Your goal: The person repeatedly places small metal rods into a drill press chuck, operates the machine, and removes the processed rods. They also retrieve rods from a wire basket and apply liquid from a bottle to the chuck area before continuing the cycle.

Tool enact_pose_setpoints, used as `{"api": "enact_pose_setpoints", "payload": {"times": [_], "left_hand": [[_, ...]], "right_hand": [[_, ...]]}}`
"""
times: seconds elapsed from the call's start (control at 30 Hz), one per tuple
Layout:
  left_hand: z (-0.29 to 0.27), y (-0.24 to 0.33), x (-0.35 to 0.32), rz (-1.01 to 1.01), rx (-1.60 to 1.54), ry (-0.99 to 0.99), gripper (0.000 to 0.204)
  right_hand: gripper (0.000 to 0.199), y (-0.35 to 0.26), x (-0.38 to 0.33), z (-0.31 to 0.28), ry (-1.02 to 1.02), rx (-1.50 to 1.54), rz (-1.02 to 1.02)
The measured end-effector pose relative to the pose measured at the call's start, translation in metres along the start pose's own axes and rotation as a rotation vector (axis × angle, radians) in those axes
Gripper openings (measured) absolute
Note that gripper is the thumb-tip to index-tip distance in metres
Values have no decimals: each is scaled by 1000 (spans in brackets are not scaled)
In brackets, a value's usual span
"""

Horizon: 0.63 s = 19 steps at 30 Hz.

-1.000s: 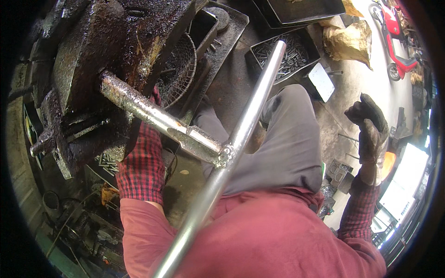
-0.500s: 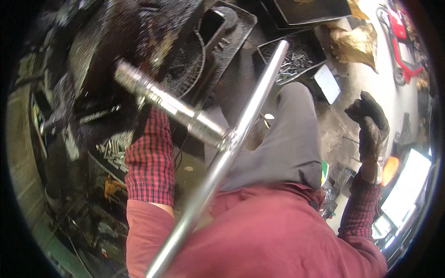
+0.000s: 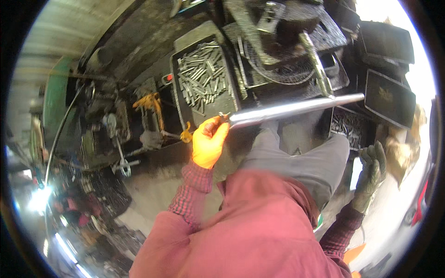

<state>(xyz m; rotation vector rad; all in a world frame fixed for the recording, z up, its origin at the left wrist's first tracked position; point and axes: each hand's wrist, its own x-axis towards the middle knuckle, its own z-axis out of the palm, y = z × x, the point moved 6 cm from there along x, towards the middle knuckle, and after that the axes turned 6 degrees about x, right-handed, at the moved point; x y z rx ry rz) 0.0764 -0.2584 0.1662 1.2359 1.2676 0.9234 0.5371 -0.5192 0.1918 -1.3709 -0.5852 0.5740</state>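
Note:
My left hand (image 3: pixel 206 144), in an orange glove, is raised beside the tray of short metal pieces. Its thumb and fingers are pinched together around a small metal piece (image 3: pixel 224 114), whose exact shape is hard to make out. Right by those fingertips lies the near end of a long shiny steel bar (image 3: pixel 296 110); whether the hand touches it I cannot tell. The bar crosses a threaded upright screw (image 3: pixel 316 65) of a dark, greasy machine (image 3: pixel 282 34). My right hand (image 3: pixel 371 169), in a dark, soiled glove, stays apart at the right, fingers extended and holding nothing.
A tray (image 3: pixel 175 83) heaped with short metal pieces stands left of the machine. Another bin (image 3: pixel 334 124) of metal pieces is beyond my knee, near dark containers (image 3: pixel 389 97). A yellow-orange tool (image 3: pixel 150 105) lies among clutter at left. A brown sack (image 3: pixel 402 155) stands far right.
My view has turned left. My left hand, earlier reaching in under the machine, is now out over the tray's near edge with a small piece. The bar appears swung from diagonal to nearly level.

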Motion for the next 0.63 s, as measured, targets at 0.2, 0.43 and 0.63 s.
{"api": "enact_pose_setpoints", "payload": {"times": [0.2, 0.43, 0.63], "left_hand": [[-28, 70, -41, 490, 742, 82, 27], [-27, 85, -50, 698, 861, 130, 32], [-26, 84, -50, 759, 937, 94, 36]], "right_hand": [[82, -13, 16, 28, -103, 110, -66], [72, -21, 9, 30, -122, 128, -114], [73, -4, -1, 9, -140, 180, -65]]}}
